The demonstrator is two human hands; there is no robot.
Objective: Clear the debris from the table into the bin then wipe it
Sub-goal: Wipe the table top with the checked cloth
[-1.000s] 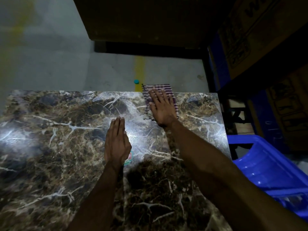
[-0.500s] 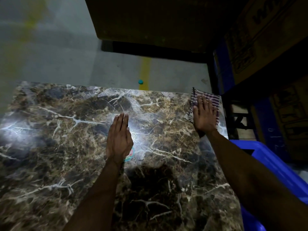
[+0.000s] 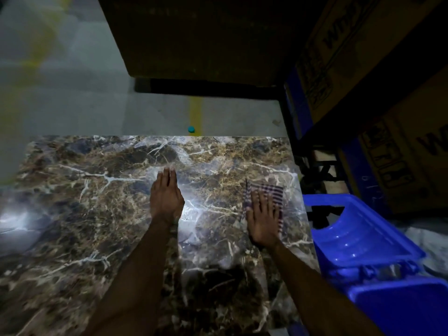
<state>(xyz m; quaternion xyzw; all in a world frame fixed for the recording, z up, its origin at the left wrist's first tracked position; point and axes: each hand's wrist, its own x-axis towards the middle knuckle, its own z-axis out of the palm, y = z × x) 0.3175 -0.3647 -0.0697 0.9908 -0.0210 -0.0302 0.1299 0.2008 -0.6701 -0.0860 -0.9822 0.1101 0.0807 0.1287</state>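
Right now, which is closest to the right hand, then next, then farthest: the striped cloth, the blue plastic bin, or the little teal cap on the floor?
1. Striped cloth, directly under the right hand.
2. Blue plastic bin, just right of the table.
3. Small teal cap, on the floor beyond the table's far edge.

Your left hand (image 3: 166, 198) lies flat near the middle of the frame, palm down, fingers straight and held together, pointing toward the top of the frame. Its bare forearm runs down to the lower centre. Your right hand (image 3: 263, 220) sits right of centre, also palm down, with fingers spread and straight, pressing flat. Its bare forearm stretches away to the lower right corner.
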